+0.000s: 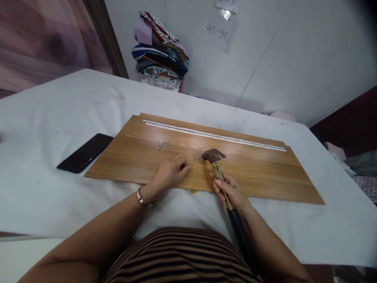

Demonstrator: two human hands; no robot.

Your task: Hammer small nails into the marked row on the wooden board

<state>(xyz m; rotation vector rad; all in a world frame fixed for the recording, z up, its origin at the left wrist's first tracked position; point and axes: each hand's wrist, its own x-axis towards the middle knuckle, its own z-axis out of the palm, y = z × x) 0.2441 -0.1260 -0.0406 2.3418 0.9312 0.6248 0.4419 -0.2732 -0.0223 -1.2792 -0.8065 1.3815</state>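
A claw hammer [218,171] with a rusty head is in my right hand [231,191], gripped partway along its handle, its head just above the wooden board [273,177]. My left hand [172,171] rests on the board left of the hammer head. Its fingers are closed, thumb and forefinger together; what they hold, if anything, is too small to make out. A row of small dark dots [229,166] runs across the board near the hammer. Several loose nails [163,145] lie on the board beyond my left hand.
Two white strips with markings [215,136] lie along the board's far side. A black phone-like slab [85,154] lies left of the board on the white-covered table [44,196]. Folded clothes [161,55] are stacked by the wall behind.
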